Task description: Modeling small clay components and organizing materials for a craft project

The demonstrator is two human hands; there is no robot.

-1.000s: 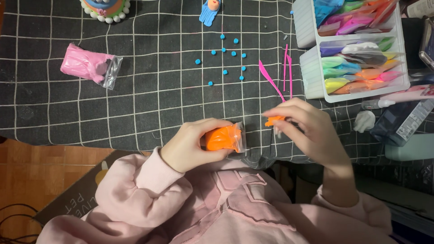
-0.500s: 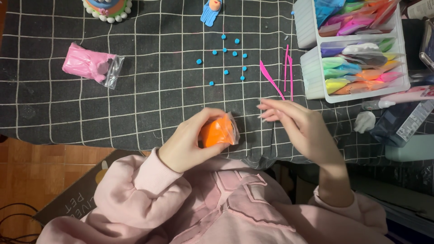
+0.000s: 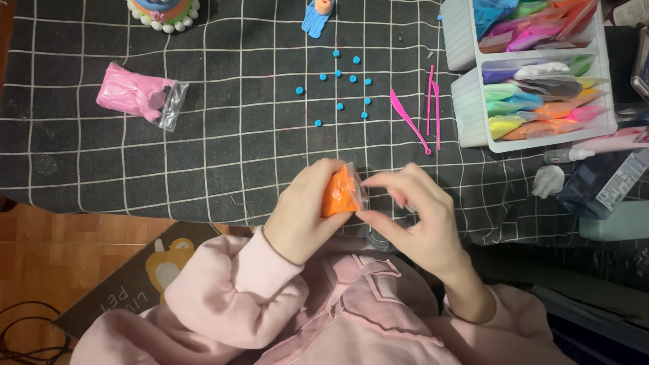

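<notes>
My left hand (image 3: 304, 216) grips a small clear bag of orange clay (image 3: 336, 192) just over the near edge of the black grid mat (image 3: 223, 135). My right hand (image 3: 412, 216) pinches the open end of that same bag with thumb and fingertips. Both hands meet above my pink sweatshirt. Several small blue clay balls (image 3: 341, 84) lie scattered on the mat beyond the hands. Three pink modelling tools (image 3: 422, 111) rest to the right of the balls.
A pink clay bag (image 3: 138, 94) lies at the mat's left. White trays (image 3: 466, 101) of coloured clay bags stand at the upper right. A blue clay figure (image 3: 316, 17) and a pastel round piece (image 3: 162, 12) sit at the far edge. A white clay lump (image 3: 547, 181) lies right.
My right hand has come back to the orange clay bag and now pinches its end. The bag has turned upright in my left hand.
</notes>
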